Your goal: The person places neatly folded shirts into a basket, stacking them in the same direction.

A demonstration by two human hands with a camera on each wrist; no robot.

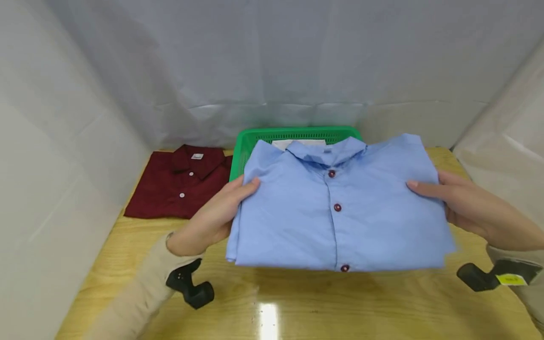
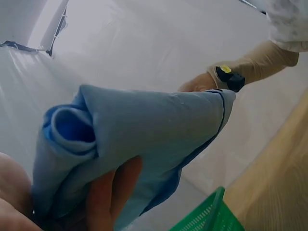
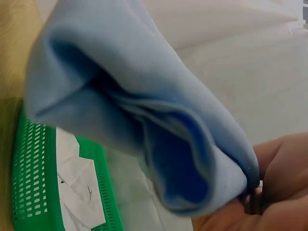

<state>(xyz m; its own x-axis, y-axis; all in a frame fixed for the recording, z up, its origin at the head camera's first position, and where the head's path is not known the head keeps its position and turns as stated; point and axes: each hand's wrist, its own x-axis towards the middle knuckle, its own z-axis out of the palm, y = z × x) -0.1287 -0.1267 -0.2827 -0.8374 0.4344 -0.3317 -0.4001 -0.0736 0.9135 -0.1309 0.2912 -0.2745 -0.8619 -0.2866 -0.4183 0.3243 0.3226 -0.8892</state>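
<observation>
A folded light blue shirt point(image 1: 293, 212) with dark red buttons is held up level above the table, collar toward the back. My left hand point(image 1: 216, 212) grips its left edge, thumb on top and fingers underneath. On the opposite edge my right hand point(image 1: 471, 203) pinches the cloth the same way. In the left wrist view the shirt point(image 2: 154, 115) shows its rolled side folds, with two fingers pressed against its underside. The right wrist view shows the open end of a fold in the shirt point(image 3: 120, 53) beside the right hand point(image 3: 284, 187).
Behind the shirt stands a green perforated basket point(image 1: 297, 132), partly hidden by it, with white paper or cloth point(image 3: 79, 185) inside. A folded maroon shirt point(image 1: 170, 184) lies on the wooden table point(image 1: 229, 302) at the back left. Pale sheeting point(image 1: 272, 61) encloses the back and sides.
</observation>
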